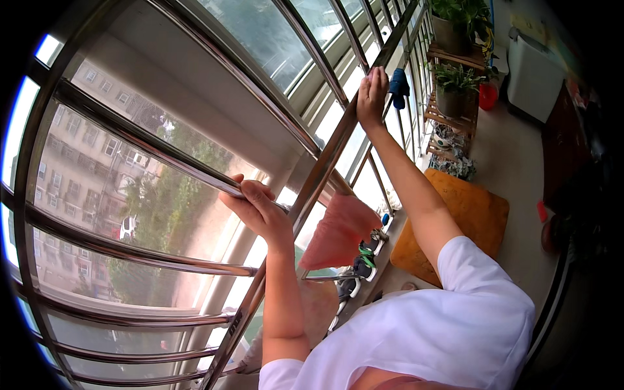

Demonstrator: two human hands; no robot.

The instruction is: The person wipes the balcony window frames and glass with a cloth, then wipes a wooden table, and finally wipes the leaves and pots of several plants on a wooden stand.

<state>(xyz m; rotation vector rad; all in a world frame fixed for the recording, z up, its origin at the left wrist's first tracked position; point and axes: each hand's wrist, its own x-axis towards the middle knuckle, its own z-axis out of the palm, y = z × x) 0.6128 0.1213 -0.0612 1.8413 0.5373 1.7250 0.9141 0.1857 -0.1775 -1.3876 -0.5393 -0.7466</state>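
My left hand is wrapped around a round, shiny metal bar of the window guard, close to where the bar meets a flat metal crossrail. Farther along that crossrail, my right hand is closed against the metal. A bit of pink material, apparently cloth, shows between its fingers; most of it is hidden. Just right of this hand, a dark blue cloth hangs on the bars. Below the crossrail, between my forearms, hangs a pink towel.
Several shoes line the ledge under the towel. Potted plants stand on a wooden slatted rack at right. An orange-brown mat or board lies on the floor. Beyond are a white bin-like container and a red container.
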